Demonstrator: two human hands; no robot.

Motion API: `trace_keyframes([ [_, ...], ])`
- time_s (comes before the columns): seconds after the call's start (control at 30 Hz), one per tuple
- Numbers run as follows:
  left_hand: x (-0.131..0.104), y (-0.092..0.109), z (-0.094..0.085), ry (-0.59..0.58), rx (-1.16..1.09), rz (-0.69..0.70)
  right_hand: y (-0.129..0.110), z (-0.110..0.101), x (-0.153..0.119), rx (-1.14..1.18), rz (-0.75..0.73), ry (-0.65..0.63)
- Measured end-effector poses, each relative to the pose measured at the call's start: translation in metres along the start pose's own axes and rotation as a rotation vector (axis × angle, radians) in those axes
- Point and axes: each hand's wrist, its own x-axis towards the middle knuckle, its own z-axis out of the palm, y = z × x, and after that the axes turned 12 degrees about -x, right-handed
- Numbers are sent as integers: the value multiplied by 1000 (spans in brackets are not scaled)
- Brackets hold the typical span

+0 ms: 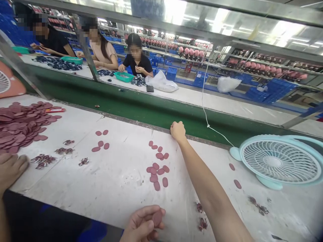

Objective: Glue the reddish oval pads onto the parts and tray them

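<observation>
Between the thumb and fingers of my left hand is a flat maroon oval piece, held over the table's near edge. Stretched out to the far edge of the white table, beside the green belt, my right hand is closed; a tiny dark reddish bit shows at its fingers, too small to name. Loose maroon ovals lie between my two hands, some overlapping. A smaller group of ovals lies farther left.
A large heap of maroon ovals and another person's hand are at the left. Small dark scraps lie in clumps. A light blue fan stands at the right, its white cord crossing the belt. Several people sit opposite.
</observation>
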Motion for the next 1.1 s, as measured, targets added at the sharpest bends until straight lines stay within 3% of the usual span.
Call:
trace_keyframes([
  [0.07, -2, 1, 4, 10, -5, 21, 0, -13, -19, 91, -19, -3],
  [0.13, -4, 1, 7, 15, 8, 36, 3, -27, -56, 217, -65, -29],
  [0.3, -4, -6, 11, -29, 82, 27, 27, -55, -210, 548, -144, -144],
  [0.4, -3, -14, 13, -87, 123, 3, 50, -52, -301, 901, -11, -282],
  [0.5, -3, -25, 17, -144, 188, -11, 69, -35, -357, 1040, 113, -271],
  [0.63, -5, -38, 19, -199, 282, -48, 76, -21, -384, 1063, 223, -226],
  [0.8, -8, -45, 19, -229, 367, -64, 81, -24, -395, 1057, 274, -240],
  [1.1, -10, -49, 19, -284, 453, -103, 98, -32, -402, 889, 142, -222],
])
